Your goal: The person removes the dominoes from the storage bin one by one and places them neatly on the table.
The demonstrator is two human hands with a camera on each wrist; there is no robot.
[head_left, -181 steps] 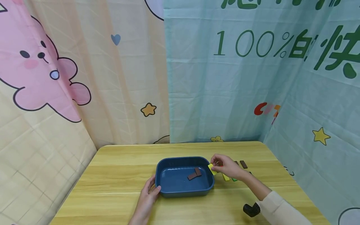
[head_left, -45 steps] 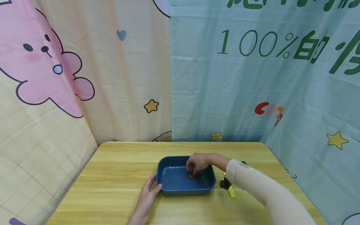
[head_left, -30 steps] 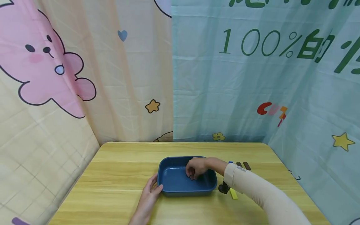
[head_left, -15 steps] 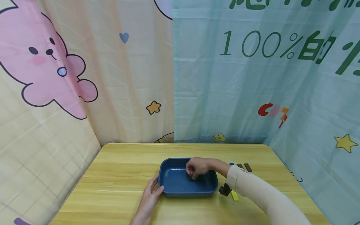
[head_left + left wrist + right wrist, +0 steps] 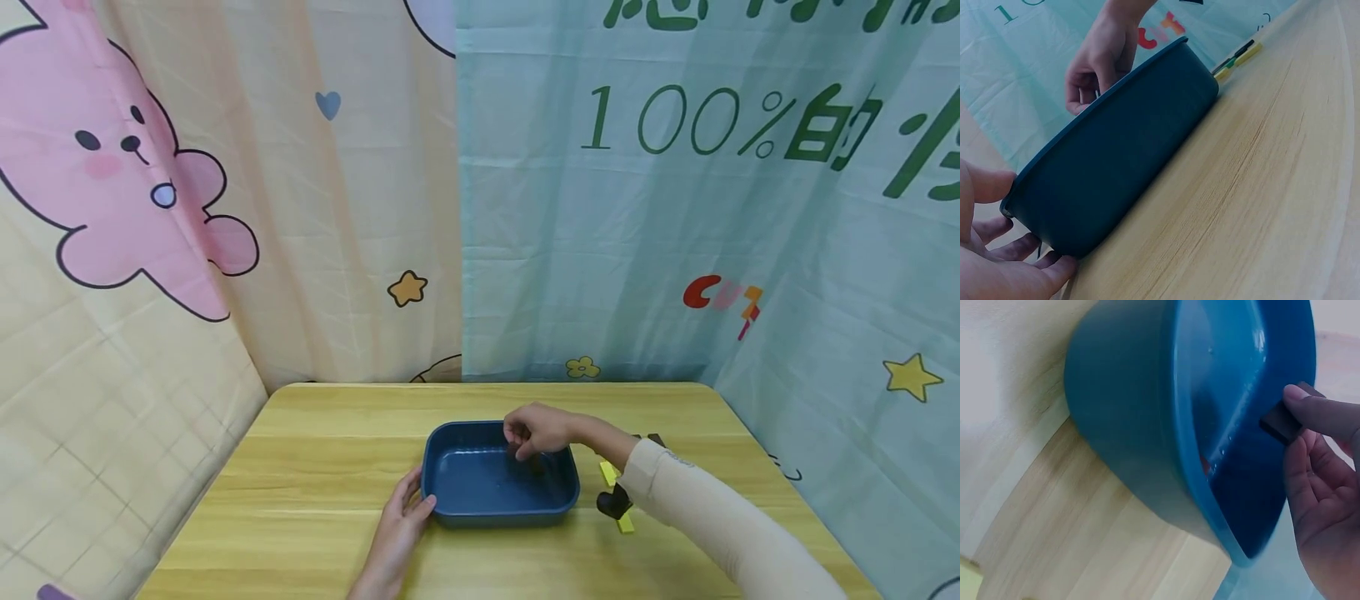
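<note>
A dark blue rectangular basin point(image 5: 495, 521) stands on the table in the head view. My left hand point(image 5: 397, 525) grips its near left corner, thumb on the rim and fingers against the outer wall. Over the basin's far right part, my right hand point(image 5: 538, 427) pinches a dark brown rectangular block point(image 5: 1282, 423) between thumb and fingers, as the right wrist view shows. A small reddish-brown piece point(image 5: 1204, 464) shows inside the basin, mostly hidden by the rim.
Right of the basin, yellow blocks point(image 5: 607, 473) and dark brown blocks point(image 5: 656, 439) lie on the wooden table point(image 5: 322, 467), partly behind the right forearm. A black device point(image 5: 613, 502) sits at the right wrist. Printed curtains point(image 5: 525, 250) hang behind the table.
Six seconds ago my right hand held a yellow block at the basin's right rim. It then reached down into the basin and has now risen slightly with a brown block. The left hand stays put.
</note>
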